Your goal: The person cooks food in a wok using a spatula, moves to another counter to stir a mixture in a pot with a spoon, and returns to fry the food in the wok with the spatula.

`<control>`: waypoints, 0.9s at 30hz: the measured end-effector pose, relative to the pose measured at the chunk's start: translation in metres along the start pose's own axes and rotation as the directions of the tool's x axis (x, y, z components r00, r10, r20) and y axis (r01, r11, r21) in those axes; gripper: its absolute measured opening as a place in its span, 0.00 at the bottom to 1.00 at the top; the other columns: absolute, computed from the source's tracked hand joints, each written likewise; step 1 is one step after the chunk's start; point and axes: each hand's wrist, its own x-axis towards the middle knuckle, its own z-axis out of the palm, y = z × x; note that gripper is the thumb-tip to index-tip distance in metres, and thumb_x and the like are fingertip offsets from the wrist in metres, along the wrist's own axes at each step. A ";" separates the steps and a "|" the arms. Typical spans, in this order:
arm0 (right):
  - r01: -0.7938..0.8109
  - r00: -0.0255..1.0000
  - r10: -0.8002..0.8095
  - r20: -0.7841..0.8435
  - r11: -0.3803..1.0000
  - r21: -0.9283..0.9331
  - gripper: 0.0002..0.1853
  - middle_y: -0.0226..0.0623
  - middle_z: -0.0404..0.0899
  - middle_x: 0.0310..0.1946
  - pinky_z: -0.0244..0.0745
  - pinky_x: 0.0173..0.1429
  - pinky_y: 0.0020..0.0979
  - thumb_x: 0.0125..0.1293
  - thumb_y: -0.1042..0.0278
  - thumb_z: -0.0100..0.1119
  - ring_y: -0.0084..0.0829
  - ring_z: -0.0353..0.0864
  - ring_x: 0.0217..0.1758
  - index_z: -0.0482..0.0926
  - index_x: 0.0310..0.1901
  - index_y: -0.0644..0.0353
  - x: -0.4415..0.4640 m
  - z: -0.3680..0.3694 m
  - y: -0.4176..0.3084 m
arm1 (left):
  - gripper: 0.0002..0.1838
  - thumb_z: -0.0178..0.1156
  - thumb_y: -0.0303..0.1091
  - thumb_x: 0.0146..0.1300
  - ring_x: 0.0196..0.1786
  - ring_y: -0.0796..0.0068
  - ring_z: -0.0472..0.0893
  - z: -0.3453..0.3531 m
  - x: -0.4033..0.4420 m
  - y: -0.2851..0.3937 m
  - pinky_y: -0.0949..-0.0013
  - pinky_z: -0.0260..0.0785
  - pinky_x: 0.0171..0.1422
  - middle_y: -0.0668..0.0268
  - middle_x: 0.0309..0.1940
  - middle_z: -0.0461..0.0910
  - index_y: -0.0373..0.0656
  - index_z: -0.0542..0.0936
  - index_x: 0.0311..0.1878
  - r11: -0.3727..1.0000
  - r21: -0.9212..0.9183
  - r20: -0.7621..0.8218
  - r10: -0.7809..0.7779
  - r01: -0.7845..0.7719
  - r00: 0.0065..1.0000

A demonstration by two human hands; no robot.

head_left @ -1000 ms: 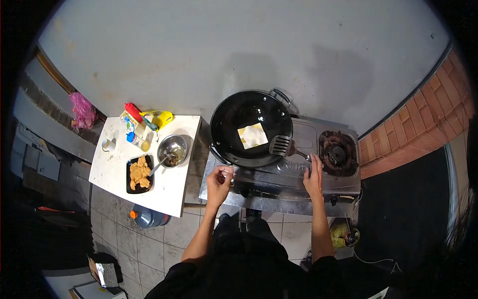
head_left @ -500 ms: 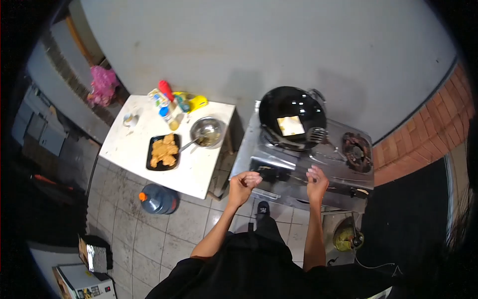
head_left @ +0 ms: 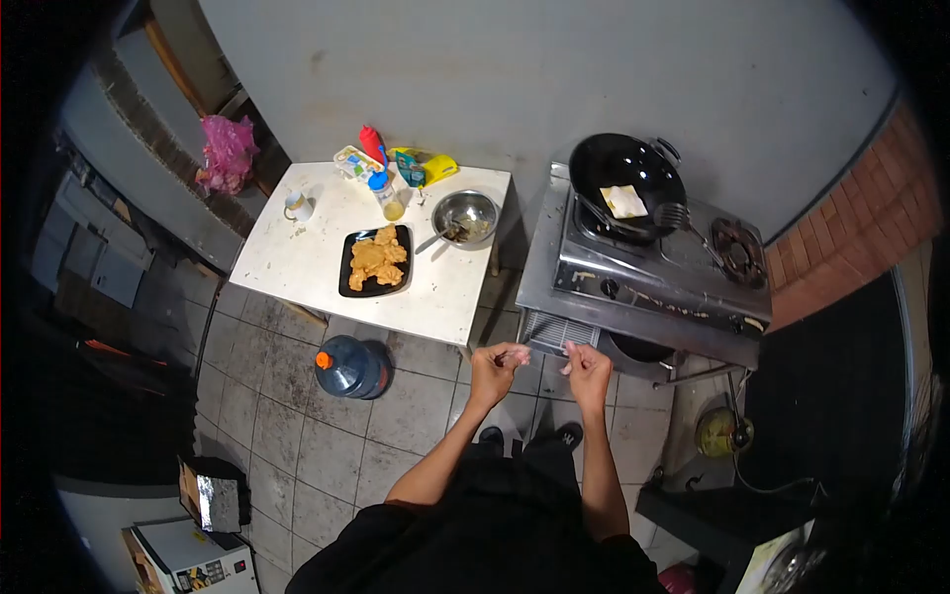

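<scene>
My left hand point(head_left: 498, 374) is held in the air in front of the stove's left end, fingers loosely bent and nothing visible in them. Facing it across a small gap is my right hand point(head_left: 588, 376), also with loosely bent fingers and no object showing. Both are over the floor, nearest to a wire rack point(head_left: 556, 332) under the stove top. Beyond them a black wok point(head_left: 618, 163) sits on the left burner of the metal stove point(head_left: 633, 282). A folded white paper towel point(head_left: 624, 202) lies inside it. A slotted spatula point(head_left: 675, 218) rests at the wok's right rim.
Left stands a white table point(head_left: 297, 257) with a black tray point(head_left: 348, 282) of battered pieces point(head_left: 378, 259), a steel bowl point(head_left: 465, 213), a mug point(head_left: 298, 207), a blue-capped bottle point(head_left: 388, 198) and a red bottle point(head_left: 371, 142). A water jug point(head_left: 348, 368) stands on the floor.
My hands have come closer together and drawn back from the stove. The view has shifted, so table and stove appear farther right and higher. The wok, towel and spatula stay in place.
</scene>
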 end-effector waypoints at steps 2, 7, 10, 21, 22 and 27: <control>0.075 0.997 -0.074 -0.030 0.996 0.044 0.15 0.34 0.82 0.25 0.73 0.36 0.22 0.72 0.65 0.57 0.19 0.79 0.28 0.82 0.36 0.71 -0.013 -0.008 0.001 | 0.10 0.61 0.28 0.68 0.31 0.82 0.82 0.012 -0.002 0.002 0.78 0.74 0.40 0.63 0.26 0.84 0.30 0.84 0.38 0.997 -0.040 0.021 0.071 -0.070 0.997; 0.403 0.907 -0.410 -0.093 0.911 -0.080 0.21 0.48 0.79 0.55 0.68 0.64 0.34 0.76 0.57 0.47 0.38 0.77 0.60 0.75 0.60 0.65 -0.063 -0.044 -0.047 | 0.24 0.52 0.49 0.74 0.42 0.79 0.82 0.062 -0.009 0.004 0.75 0.73 0.47 0.60 0.38 0.85 0.34 0.83 0.48 0.972 0.189 0.287 -0.192 0.142 0.938; 0.462 0.837 -0.526 -0.153 0.828 -0.317 0.27 0.50 0.72 0.63 0.63 0.69 0.37 0.78 0.50 0.38 0.42 0.71 0.66 0.69 0.66 0.61 -0.083 -0.064 -0.025 | 0.42 0.34 0.65 0.73 0.76 0.68 0.55 0.121 -0.041 0.008 0.64 0.46 0.77 0.59 0.75 0.54 0.39 0.51 0.76 0.670 -0.207 0.712 -0.397 0.713 0.580; 0.185 0.795 0.414 -0.443 0.530 0.827 0.40 0.46 0.56 0.74 0.49 0.77 0.41 0.75 0.35 0.27 0.39 0.51 0.78 0.51 0.75 0.61 -0.223 -0.273 0.034 | 0.37 0.35 0.56 0.75 0.79 0.42 0.39 0.323 -0.205 0.003 0.43 0.32 0.79 0.47 0.77 0.43 0.40 0.47 0.77 0.521 0.405 0.901 -0.091 -0.751 0.424; 0.305 0.753 0.425 -0.502 0.451 0.839 0.38 0.46 0.60 0.71 0.53 0.75 0.41 0.74 0.36 0.34 0.39 0.59 0.74 0.57 0.72 0.61 -0.241 -0.292 0.026 | 0.35 0.36 0.55 0.76 0.78 0.43 0.44 0.344 -0.207 -0.046 0.44 0.37 0.78 0.46 0.76 0.47 0.40 0.50 0.76 0.659 0.444 0.855 -0.110 -0.606 0.507; 0.413 0.534 0.425 -0.731 0.624 0.664 0.34 0.46 0.66 0.68 0.57 0.74 0.40 0.74 0.41 0.41 0.39 0.64 0.71 0.63 0.68 0.64 -0.334 -0.364 0.064 | 0.31 0.40 0.52 0.76 0.70 0.53 0.66 0.414 -0.257 0.007 0.53 0.56 0.73 0.47 0.68 0.65 0.38 0.60 0.72 0.991 0.100 0.889 -0.047 -0.094 0.456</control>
